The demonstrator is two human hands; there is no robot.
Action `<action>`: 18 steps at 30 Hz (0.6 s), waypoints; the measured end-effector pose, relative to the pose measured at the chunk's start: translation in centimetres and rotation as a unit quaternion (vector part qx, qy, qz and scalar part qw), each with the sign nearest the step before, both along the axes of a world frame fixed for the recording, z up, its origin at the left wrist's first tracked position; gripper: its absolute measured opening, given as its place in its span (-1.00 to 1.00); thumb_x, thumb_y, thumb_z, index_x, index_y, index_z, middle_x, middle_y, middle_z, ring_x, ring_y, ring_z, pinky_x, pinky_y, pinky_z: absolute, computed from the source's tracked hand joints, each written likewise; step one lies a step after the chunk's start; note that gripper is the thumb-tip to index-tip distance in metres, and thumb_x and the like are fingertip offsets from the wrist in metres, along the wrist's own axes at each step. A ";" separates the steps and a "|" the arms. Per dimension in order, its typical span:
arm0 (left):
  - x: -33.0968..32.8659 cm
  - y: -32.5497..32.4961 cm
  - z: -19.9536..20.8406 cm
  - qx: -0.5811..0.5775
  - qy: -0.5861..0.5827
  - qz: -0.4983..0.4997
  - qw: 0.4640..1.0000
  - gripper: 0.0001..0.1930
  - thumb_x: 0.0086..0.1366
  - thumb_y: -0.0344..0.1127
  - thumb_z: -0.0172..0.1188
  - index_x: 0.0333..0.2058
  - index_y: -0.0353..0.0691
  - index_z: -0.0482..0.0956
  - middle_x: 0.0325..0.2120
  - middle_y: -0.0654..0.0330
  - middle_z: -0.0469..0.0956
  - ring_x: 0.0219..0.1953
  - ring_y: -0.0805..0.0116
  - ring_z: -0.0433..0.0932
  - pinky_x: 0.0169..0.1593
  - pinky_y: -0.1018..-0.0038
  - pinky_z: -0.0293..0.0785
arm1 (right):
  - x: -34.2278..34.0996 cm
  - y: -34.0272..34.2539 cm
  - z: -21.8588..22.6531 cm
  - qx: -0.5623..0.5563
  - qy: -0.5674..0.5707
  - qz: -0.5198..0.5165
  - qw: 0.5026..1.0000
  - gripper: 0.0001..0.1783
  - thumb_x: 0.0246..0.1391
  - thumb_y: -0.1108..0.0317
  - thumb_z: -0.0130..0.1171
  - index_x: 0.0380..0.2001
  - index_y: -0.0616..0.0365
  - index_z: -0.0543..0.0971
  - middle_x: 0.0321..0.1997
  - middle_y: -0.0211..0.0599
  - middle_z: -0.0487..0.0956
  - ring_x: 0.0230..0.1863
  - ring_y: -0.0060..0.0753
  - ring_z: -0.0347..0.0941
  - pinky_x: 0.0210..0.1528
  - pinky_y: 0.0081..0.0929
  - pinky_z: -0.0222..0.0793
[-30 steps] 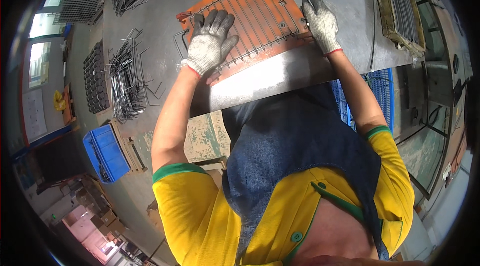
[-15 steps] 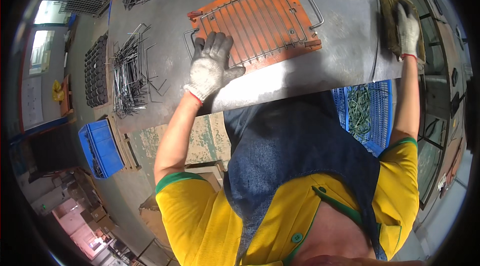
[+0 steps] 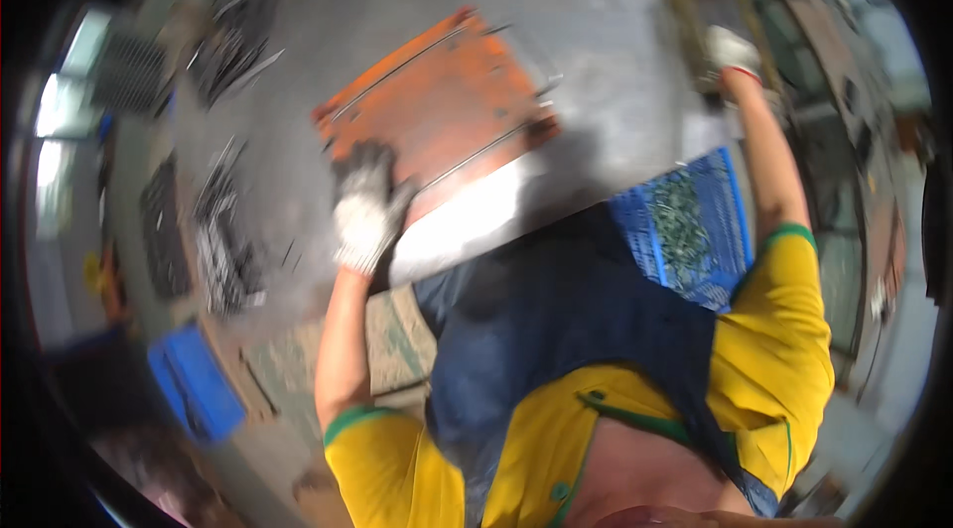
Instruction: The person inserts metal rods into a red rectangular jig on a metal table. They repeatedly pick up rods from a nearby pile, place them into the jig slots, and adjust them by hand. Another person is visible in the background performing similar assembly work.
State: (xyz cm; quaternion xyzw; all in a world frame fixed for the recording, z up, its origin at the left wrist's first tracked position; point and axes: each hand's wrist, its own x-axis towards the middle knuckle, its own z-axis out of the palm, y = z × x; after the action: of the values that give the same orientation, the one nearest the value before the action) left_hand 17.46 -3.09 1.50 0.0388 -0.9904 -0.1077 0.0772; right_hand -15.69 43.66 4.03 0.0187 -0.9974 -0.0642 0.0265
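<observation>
An orange rectangular plate (image 3: 437, 96) lies tilted on the grey metal table. Long wire rods (image 3: 407, 62) run along its far and near edges; motion blur hides any finer wires across it. My left hand (image 3: 365, 200), in a white glove with dark fingers, rests at the plate's near left corner, its fingers spread. To the far right, my right hand (image 3: 735, 54), gloved the same way, reaches into a shallow brownish tray (image 3: 685, 7). Its fingers are smeared and blend with the dark inside, so what they touch does not show.
Bundles of bent wire pieces (image 3: 220, 250) lie at the table's left side, with more wires (image 3: 233, 47) farther back. A blue basket (image 3: 740, 200) holding green strands sits by the near edge, right of my apron. Below left stands a blue bin (image 3: 199, 384).
My view has swung, so the plate and table appear shifted left and lower. The wire grid and its side handles, clear before, are now blurred. Both hands keep to the same places.
</observation>
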 end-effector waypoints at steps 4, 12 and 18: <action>0.0 0.2 0.5 -0.050 0.020 -0.024 0.998 -0.46 0.20 -0.09 0.13 0.08 -0.30 0.39 0.12 -0.11 0.37 0.24 -0.08 0.24 0.31 0.04 0.02 | -0.5 -0.2 0.1 0.040 -0.033 -0.003 0.999 -0.67 0.13 0.31 -0.06 -0.13 0.06 0.62 -0.02 -0.11 0.59 -0.01 -0.05 0.55 0.00 -0.10 0.46; -0.8 1.0 0.7 -0.043 0.069 -0.045 0.996 -0.51 0.12 -0.21 0.16 0.00 -0.35 0.43 0.03 -0.11 0.39 0.15 -0.05 0.29 0.24 0.09 0.11 | -4.1 5.6 -2.8 -0.120 -0.033 -0.059 0.990 -0.63 -0.05 0.17 0.10 -0.24 0.17 0.65 -0.13 0.09 0.57 -0.07 -0.02 0.56 -0.06 -0.16 0.46; -0.4 1.0 0.7 -0.042 0.071 -0.040 0.996 -0.52 0.11 -0.24 0.19 0.00 -0.36 0.44 0.04 -0.11 0.39 0.14 -0.05 0.31 0.25 0.11 0.12 | -1.5 1.9 -2.4 -0.058 0.003 -0.029 0.998 -0.61 0.03 0.16 0.02 -0.25 0.23 0.64 -0.13 0.05 0.60 -0.09 0.07 0.56 -0.08 -0.13 0.47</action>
State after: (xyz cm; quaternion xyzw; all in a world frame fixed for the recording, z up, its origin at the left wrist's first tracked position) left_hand 17.02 -2.04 2.23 -0.0119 -0.9869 -0.0712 0.1444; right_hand -17.15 45.54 1.67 -0.0122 -0.9995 -0.0075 0.0288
